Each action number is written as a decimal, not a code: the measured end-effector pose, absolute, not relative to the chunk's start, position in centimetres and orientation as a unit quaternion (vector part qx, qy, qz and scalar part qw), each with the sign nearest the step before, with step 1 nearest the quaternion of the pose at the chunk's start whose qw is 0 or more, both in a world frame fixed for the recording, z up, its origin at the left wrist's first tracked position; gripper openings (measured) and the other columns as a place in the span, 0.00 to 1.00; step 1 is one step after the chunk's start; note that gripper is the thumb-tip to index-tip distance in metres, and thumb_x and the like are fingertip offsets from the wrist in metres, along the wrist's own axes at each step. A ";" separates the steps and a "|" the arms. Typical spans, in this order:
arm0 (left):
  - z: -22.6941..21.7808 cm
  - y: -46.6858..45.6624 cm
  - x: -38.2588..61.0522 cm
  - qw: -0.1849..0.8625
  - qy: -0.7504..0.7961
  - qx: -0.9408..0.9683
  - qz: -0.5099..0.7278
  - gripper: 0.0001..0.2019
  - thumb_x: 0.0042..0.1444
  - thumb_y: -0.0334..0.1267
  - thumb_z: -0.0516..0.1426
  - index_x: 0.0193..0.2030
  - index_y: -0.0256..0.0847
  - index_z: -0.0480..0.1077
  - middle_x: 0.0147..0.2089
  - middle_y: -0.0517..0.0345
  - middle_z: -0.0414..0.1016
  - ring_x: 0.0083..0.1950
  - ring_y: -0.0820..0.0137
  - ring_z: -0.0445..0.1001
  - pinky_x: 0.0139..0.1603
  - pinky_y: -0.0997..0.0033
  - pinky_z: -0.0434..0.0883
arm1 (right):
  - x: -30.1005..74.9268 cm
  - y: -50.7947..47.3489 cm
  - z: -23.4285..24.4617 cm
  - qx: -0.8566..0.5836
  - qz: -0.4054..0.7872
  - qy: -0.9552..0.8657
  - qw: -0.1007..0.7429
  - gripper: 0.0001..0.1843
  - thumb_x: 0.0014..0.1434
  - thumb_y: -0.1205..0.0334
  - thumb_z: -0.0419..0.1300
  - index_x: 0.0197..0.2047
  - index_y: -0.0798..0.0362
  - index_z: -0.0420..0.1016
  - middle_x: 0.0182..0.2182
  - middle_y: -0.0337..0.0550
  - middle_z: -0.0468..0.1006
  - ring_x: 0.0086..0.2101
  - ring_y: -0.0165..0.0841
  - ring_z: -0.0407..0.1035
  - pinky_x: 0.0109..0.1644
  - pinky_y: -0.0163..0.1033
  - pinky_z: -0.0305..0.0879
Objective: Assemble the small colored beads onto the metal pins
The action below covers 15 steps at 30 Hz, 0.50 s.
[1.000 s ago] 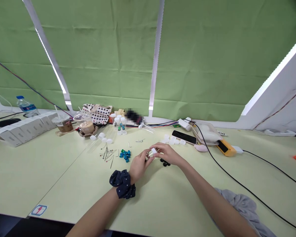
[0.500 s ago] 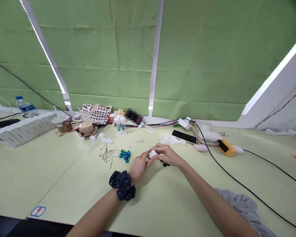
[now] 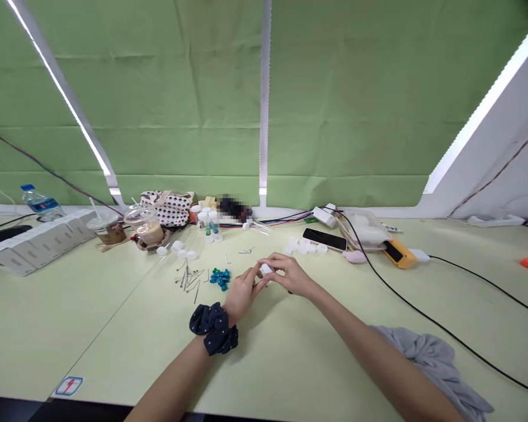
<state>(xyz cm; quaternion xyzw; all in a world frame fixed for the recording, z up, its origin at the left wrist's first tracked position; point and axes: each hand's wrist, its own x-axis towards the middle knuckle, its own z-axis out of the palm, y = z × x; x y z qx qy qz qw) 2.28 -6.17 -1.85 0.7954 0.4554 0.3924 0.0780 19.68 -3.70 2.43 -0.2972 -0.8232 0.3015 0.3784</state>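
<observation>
My left hand [image 3: 241, 296], with a dark dotted scrunchie [image 3: 214, 328] at the wrist, is closed on a small white-capped bottle [image 3: 266, 269]. On the bottle's other side, the fingers of my right hand [image 3: 294, 276] pinch it too. Most of its body is hidden by the fingers. Just left of my hands lies a pile of shiny blue and green pieces [image 3: 220, 278]. Beyond that pile are thin metal rods and hex keys [image 3: 188, 278]. A bit of a black piece [image 3: 290, 292] shows under my right hand.
White caps [image 3: 305, 247] lie near a phone [image 3: 324, 239]. Small bottles [image 3: 208, 221] stand at the back beside a patterned bag [image 3: 169, 206]. Drink cups [image 3: 151, 231] and white boxes [image 3: 39, 240] are at left. A black cable [image 3: 405, 308] crosses the right side, near a yellow device [image 3: 399, 254].
The view has shifted slightly. My hands still hold the bottle, now turned so its white cap shows more. The right hand covers most of the black pieces seen before.
</observation>
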 end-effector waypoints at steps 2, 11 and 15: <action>-1.1 -6.3 2.4 0.131 0.449 0.781 0.414 0.19 0.59 0.46 0.49 0.53 0.41 0.62 0.36 0.54 0.73 0.29 0.72 0.71 0.32 0.72 0.69 | 19.4 -4.0 2.8 -0.298 0.300 -0.819 0.389 0.20 0.57 0.56 0.56 0.53 0.48 0.69 0.37 0.43 0.70 0.36 0.32 0.66 0.42 0.39 0.64; 2.0 -3.0 -0.7 0.387 0.398 0.566 0.610 0.17 0.56 0.47 0.52 0.47 0.41 0.66 0.44 0.51 0.73 0.45 0.67 0.72 0.42 0.67 0.70 | 21.5 -1.8 3.3 -0.370 0.365 -0.696 0.496 0.26 0.61 0.48 0.46 0.59 0.49 0.57 0.47 0.49 0.68 0.34 0.29 0.68 0.34 0.36 0.68; 2.5 0.6 -4.8 0.367 0.406 0.482 0.684 0.18 0.47 0.46 0.60 0.44 0.40 0.68 0.45 0.52 0.73 0.45 0.68 0.72 0.41 0.70 0.69 | 23.5 1.1 1.4 -0.444 0.415 -0.607 0.512 0.25 0.58 0.43 0.49 0.44 0.56 0.70 0.38 0.49 0.73 0.28 0.29 0.69 0.26 0.33 0.66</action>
